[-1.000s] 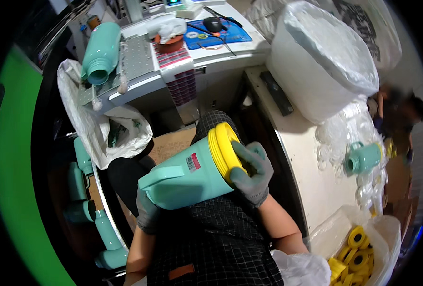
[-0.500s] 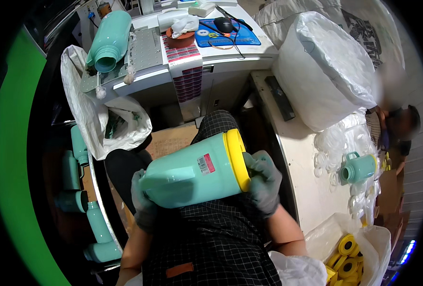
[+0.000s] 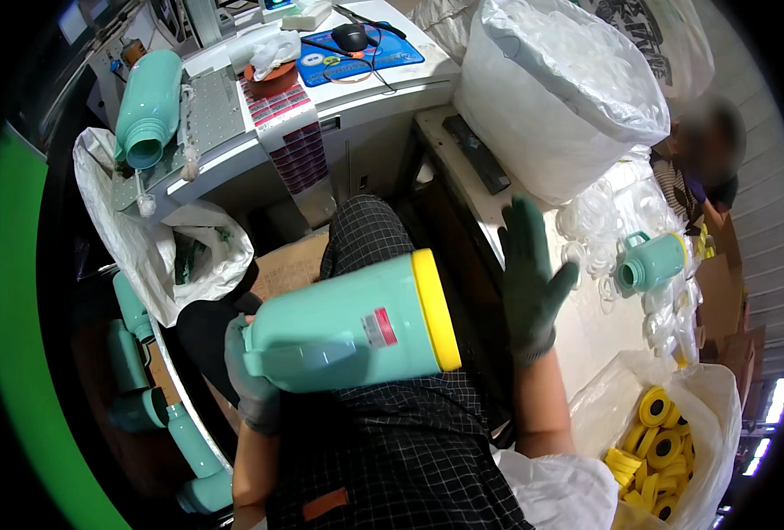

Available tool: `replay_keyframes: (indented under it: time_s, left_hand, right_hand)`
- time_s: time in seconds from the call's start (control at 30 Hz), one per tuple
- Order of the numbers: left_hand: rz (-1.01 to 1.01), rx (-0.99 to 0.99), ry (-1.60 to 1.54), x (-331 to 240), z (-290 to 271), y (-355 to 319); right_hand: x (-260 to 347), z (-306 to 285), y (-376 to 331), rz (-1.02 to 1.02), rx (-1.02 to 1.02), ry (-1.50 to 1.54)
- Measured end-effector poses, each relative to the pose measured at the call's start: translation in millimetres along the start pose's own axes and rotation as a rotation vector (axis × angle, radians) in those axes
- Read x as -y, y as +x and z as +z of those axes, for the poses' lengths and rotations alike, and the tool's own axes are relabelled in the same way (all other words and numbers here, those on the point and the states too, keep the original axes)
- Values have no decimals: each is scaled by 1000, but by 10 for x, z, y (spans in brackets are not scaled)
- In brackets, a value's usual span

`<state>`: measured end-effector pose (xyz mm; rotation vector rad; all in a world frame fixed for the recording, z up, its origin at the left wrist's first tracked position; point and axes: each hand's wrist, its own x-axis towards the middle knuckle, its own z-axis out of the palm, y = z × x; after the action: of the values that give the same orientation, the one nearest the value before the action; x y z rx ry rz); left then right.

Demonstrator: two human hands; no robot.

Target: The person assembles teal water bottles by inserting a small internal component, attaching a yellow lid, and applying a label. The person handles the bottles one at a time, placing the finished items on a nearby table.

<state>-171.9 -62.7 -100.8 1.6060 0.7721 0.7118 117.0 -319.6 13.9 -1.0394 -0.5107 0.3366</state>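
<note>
A teal plastic jug shell (image 3: 348, 327) lies sideways over my lap. Its right end carries a yellow ring (image 3: 437, 309), and a small red-and-white label (image 3: 380, 328) is stuck on its side. My left hand (image 3: 249, 375), in a grey-green glove, grips the jug shell at its left end; part of the fingers is hidden behind it. Off to the right of the yellow ring, my gloved right hand (image 3: 533, 278) is raised with fingers stretched out and thumb apart, touching nothing.
Another teal shell (image 3: 149, 110) rests on the machine table at upper left. More teal shells (image 3: 127, 355) stand in a bin at left. Yellow rings (image 3: 666, 449) fill a bag at lower right. A big white sack (image 3: 551, 106) and a smaller jug (image 3: 652, 262) sit right; a person (image 3: 705, 159) is beyond.
My right hand has let go of the yellow ring end, moved up and right, and opened. My left hand still holds the jug shell. The whole view has shifted.
</note>
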Motion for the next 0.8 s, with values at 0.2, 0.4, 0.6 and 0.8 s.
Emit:
replay_keyframes:
  time_s: [0.2,0.4,0.6,0.8]
  left_hand:
    - [186,174,-295,-679,698,1]
    - [18,363,-671,-1188,980,-134]
    - [308,41,102,-1040,246,-633]
    - [-67,-854,135,615,-1172,-1023]
  right_hand:
    - [-233,88,-903,-260,-199,-800]
    - [-332,-1559,-660,81,-652,-510]
    - [846,-3013,-229,-227,-739,-1095]
    - [462,-1895,246,-310,-586,-828]
